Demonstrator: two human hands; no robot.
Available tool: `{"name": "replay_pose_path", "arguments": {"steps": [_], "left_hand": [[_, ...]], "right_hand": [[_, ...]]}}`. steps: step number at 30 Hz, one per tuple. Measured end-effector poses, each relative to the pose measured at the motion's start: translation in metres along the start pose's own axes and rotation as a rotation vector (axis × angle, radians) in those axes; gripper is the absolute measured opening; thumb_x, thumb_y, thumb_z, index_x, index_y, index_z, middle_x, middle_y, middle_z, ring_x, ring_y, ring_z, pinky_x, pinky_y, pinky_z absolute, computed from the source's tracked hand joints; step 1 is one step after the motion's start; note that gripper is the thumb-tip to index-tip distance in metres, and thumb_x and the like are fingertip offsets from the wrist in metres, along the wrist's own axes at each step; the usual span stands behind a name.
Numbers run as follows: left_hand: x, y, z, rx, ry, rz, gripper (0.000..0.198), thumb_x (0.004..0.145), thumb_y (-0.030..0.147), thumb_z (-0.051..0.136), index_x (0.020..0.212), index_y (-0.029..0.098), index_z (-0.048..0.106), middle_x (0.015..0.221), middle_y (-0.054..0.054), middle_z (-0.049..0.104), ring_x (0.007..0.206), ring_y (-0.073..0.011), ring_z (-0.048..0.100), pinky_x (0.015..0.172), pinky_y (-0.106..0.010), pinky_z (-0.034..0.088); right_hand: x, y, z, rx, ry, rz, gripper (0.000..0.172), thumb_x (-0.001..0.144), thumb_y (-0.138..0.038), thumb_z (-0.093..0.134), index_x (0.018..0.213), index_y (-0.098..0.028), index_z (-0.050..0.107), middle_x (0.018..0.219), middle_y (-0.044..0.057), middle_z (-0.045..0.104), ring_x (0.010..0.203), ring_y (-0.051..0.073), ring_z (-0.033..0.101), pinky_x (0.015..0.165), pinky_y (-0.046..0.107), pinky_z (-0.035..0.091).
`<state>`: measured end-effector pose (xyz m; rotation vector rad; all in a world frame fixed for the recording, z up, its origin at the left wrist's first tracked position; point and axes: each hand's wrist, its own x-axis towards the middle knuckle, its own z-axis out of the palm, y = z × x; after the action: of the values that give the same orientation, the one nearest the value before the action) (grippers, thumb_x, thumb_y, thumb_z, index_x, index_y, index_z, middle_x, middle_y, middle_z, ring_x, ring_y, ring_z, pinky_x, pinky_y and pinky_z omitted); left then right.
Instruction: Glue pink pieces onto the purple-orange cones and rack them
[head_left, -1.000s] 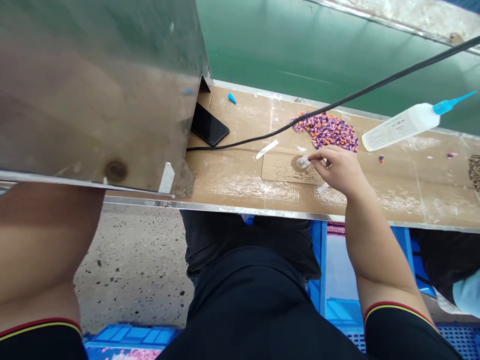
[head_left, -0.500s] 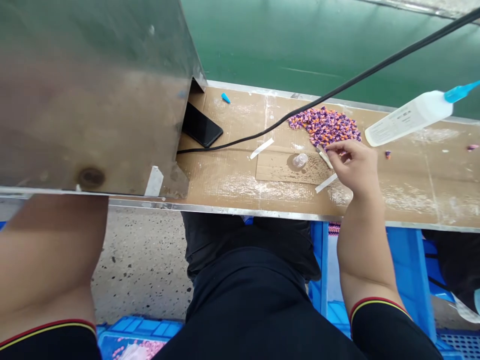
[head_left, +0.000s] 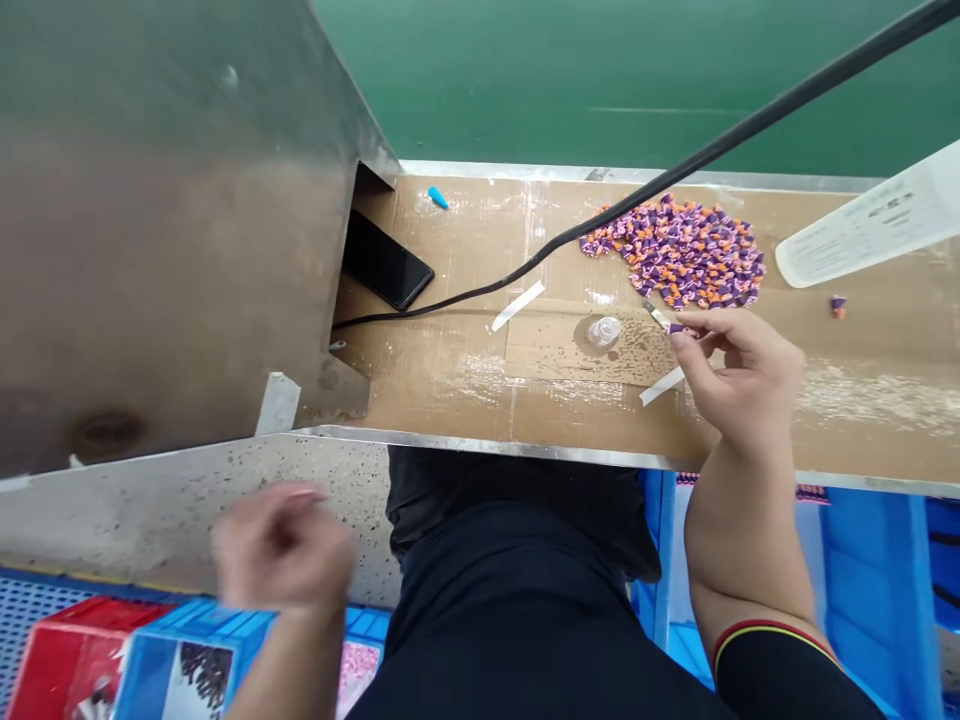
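Note:
My right hand (head_left: 742,370) is closed in a pinch at the edge of the cardboard strip, with a small purple-and-orange piece (head_left: 678,328) between thumb and forefinger. Right at those fingertips is a slim pale stick (head_left: 658,317) with a dark tip; whether the fingers hold it too, I cannot tell. Left of it, a small clear cup (head_left: 604,332) stands on the wet-spotted cardboard strip (head_left: 544,350). Behind lies a heap of purple, orange and pink pieces (head_left: 697,255). My left hand (head_left: 283,548), blurred, is curled below the table edge; anything inside its fingers is unclear.
A metal box (head_left: 180,230) fills the left, with a black phone (head_left: 386,262) beside it. A black cable (head_left: 555,243) crosses the table. At right lies a white bottle (head_left: 862,230). Blue bins (head_left: 870,570) and a red bin (head_left: 67,640) sit below.
My left hand has come into view from behind the metal box. My right hand has shifted slightly, and the purple-and-orange piece now shows at its fingertips. The view has shifted.

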<state>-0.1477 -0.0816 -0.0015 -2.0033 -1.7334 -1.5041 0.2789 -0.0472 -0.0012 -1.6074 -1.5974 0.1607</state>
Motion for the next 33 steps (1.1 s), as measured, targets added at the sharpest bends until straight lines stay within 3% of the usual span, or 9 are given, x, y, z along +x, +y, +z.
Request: {"name": "replay_pose_path", "arguments": {"steps": [2,5,7,10,14,19,24,29,33], "left_hand": [[-0.016,0.023,0.016,-0.133,-0.135,0.228,0.008,0.096,0.012,0.074,0.091,0.019,0.075,0.076,-0.002,0.075,0.062,-0.0147,0.070,0.058,-0.027,0.059],[-0.008,0.058,0.063,-0.567,-0.394,0.156,0.019,0.101,0.009,0.070,0.110,0.023,0.079,0.087,-0.003,0.081,0.071,-0.0142,0.076,0.066,-0.025,0.064],[0.016,0.071,0.104,-0.725,-0.639,0.114,0.006,0.102,0.022,0.078,0.100,0.027,0.082,0.078,0.000,0.079,0.071,-0.0138,0.077,0.072,-0.024,0.064],[0.053,0.077,0.164,-0.907,-0.917,-0.228,0.034,0.100,0.055,0.081,0.093,0.022,0.085,0.072,-0.003,0.076,0.061,-0.0134,0.071,0.065,-0.027,0.062],[0.065,0.077,0.209,-1.224,-0.888,-0.675,0.054,0.077,0.065,0.099,0.100,0.018,0.087,0.089,-0.007,0.083,0.075,-0.0161,0.078,0.075,-0.031,0.069],[0.053,0.078,0.205,-1.312,-0.898,-0.867,0.042,0.069,0.049,0.107,0.095,0.021,0.089,0.106,-0.009,0.087,0.090,-0.0181,0.083,0.088,-0.030,0.071],[0.054,0.081,0.193,-1.331,-0.853,-0.847,0.033,0.074,0.038,0.106,0.092,0.019,0.086,0.093,-0.006,0.086,0.085,-0.0165,0.083,0.085,-0.027,0.070],[0.054,0.082,0.190,-1.284,-0.809,-0.806,0.046,0.074,0.040,0.106,0.109,0.020,0.084,0.095,-0.006,0.087,0.086,-0.0195,0.085,0.091,-0.033,0.072],[0.050,0.082,0.192,-1.320,-0.789,-0.774,0.038,0.083,0.047,0.100,0.103,0.018,0.085,0.101,-0.009,0.087,0.098,-0.0227,0.087,0.099,-0.036,0.072]], "right_hand": [[0.006,-0.017,0.004,0.062,-0.020,-0.022,0.009,0.105,-0.035,0.072,0.106,-0.033,0.080,0.095,0.005,0.080,0.075,0.024,0.071,0.071,0.045,0.062],[0.016,-0.041,0.017,0.139,-0.034,-0.065,0.009,0.108,-0.037,0.071,0.106,-0.033,0.079,0.098,0.006,0.078,0.088,0.026,0.075,0.078,0.045,0.065],[0.020,-0.052,0.031,0.175,0.018,-0.080,0.012,0.110,-0.039,0.067,0.112,-0.033,0.078,0.104,0.007,0.076,0.096,0.028,0.076,0.081,0.046,0.066],[0.016,-0.059,0.057,0.176,0.132,-0.038,0.024,0.115,-0.041,0.054,0.128,-0.033,0.073,0.112,0.010,0.072,0.099,0.029,0.077,0.078,0.047,0.068],[0.005,-0.053,0.079,0.155,0.280,-0.007,0.019,0.115,-0.040,0.055,0.122,-0.032,0.071,0.106,0.009,0.072,0.087,0.026,0.078,0.071,0.044,0.069],[0.006,-0.046,0.080,0.135,0.303,-0.133,0.008,0.109,-0.028,0.065,0.114,-0.028,0.072,0.095,0.005,0.076,0.084,0.023,0.078,0.063,0.037,0.066],[0.010,-0.049,0.084,0.174,0.259,-0.240,0.017,0.102,-0.015,0.073,0.113,-0.028,0.072,0.094,0.003,0.079,0.085,0.021,0.078,0.059,0.030,0.063],[0.005,-0.049,0.087,0.231,0.210,-0.194,0.017,0.102,-0.015,0.074,0.114,-0.027,0.073,0.099,0.003,0.077,0.081,0.018,0.078,0.055,0.027,0.063],[0.002,-0.047,0.088,0.223,0.172,-0.152,0.010,0.105,-0.021,0.072,0.114,-0.027,0.074,0.100,0.004,0.075,0.081,0.019,0.079,0.056,0.029,0.065]]}}
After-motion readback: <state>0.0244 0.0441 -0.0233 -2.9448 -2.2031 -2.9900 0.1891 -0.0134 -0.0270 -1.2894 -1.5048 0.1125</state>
